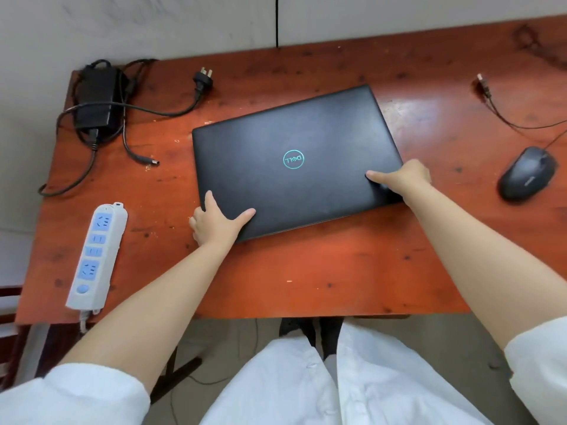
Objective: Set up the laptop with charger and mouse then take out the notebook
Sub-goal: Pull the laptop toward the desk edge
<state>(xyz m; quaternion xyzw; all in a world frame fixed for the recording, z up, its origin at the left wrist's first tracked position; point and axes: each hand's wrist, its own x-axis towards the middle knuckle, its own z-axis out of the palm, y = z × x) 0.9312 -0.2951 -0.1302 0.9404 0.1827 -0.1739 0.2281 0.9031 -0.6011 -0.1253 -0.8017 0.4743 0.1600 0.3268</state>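
Your left hand (216, 223) grips laptop (294, 161) at near-left corner, right hand (402, 179) at right edge; lid shut, laptop skewed mid-desk (306, 277). Square it, then lift lid from front edge. Charger (95, 99) far left, mouse (526, 173) far right, both unplugged. Notebook unseen.

A single head-worn wide-angle view looks forward and steeply down, from just above and behind the left hand (216, 222) and right hand (402, 179). Beyond the hands it takes in the table (306, 271) to its far edge and a wall, perhaps slightly bowed by the lens; below them, white sleeves fill the frame's bottom.
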